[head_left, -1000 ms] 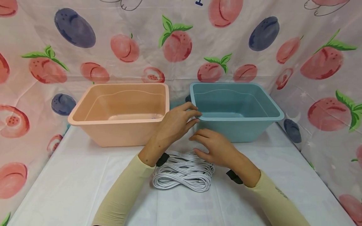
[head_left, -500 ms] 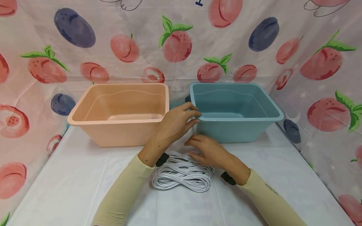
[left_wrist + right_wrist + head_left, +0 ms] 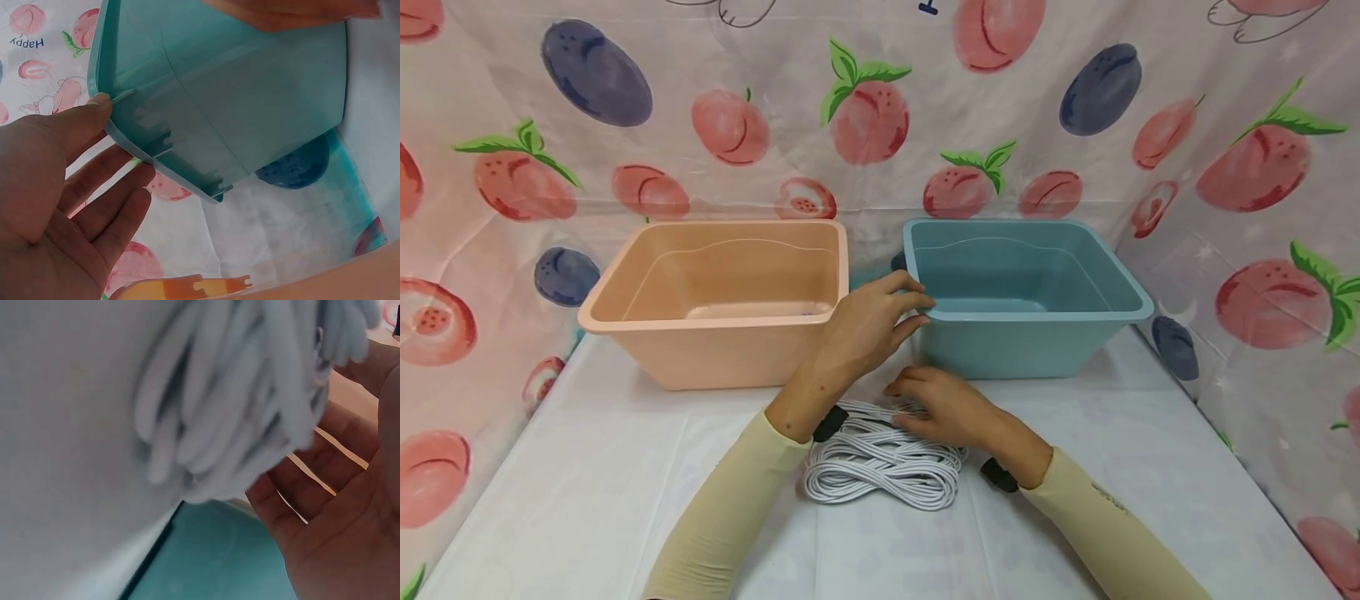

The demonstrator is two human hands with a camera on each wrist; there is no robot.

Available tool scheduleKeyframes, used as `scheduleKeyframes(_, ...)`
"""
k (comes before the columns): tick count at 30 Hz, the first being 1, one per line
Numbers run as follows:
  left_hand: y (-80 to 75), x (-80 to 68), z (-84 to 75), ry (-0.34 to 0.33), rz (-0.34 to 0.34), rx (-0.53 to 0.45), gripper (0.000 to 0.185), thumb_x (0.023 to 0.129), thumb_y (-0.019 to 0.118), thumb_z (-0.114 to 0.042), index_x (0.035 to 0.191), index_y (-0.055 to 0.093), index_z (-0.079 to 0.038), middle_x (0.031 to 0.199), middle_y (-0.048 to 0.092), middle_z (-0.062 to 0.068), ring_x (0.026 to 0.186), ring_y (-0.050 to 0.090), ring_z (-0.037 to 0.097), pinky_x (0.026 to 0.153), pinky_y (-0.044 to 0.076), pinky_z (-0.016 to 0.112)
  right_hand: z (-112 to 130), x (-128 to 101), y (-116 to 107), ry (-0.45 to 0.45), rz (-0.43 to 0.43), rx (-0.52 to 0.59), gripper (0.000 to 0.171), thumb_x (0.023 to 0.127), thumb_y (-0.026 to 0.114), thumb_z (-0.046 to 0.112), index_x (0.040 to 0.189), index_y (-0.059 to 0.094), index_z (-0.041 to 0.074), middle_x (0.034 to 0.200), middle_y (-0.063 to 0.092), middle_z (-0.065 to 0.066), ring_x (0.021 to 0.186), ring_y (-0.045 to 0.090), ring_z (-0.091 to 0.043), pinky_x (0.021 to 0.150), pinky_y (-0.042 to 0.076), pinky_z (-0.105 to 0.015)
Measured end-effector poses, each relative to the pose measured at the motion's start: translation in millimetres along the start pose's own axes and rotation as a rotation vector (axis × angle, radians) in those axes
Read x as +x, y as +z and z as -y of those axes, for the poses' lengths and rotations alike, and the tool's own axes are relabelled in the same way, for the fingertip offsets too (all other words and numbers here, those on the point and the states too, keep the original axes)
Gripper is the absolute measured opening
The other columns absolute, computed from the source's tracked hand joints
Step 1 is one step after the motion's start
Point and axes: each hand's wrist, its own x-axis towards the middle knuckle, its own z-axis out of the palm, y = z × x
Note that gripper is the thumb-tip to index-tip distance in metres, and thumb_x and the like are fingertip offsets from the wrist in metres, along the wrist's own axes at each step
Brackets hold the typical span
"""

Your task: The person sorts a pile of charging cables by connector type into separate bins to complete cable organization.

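White cord bundle (image 3: 883, 458) lies under the right hand (image 3: 951, 408), grip loose; left hand (image 3: 865, 325), fingers straight, touches the blue tub (image 3: 1037, 333).

Two plastic tubs are standing on the table (one peach tub (image 3: 722, 292), one teal tub (image 3: 1022, 283)), one bundle of white cord (image 3: 880, 467) is lying there, and two hands are showing.

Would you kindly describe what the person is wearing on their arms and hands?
Both forearms are covered by snug pale cream sleeves ending at the wrists. The right sleeve carries small dark lettering, too small to read. A black strap sits at the left wrist, another at the right. Both hands are bare, without gloves.
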Motion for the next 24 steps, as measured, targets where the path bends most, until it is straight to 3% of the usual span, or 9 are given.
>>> scheduleKeyframes(24,-0.7,0.0,0.1,0.001,-0.005,0.002,0.023,0.102,0.074,-0.026,0.122,0.081,-0.018,0.126,0.068,0.001,0.109,0.071,0.018,0.088,0.058,0.032,3.3,0.8,4.0,-0.077,0.024,0.025,0.029,0.1,0.075,0.017,0.126,0.073,0.004,0.118,0.07,-0.006,0.108,0.066,-0.021,0.093,0.057,-0.038)
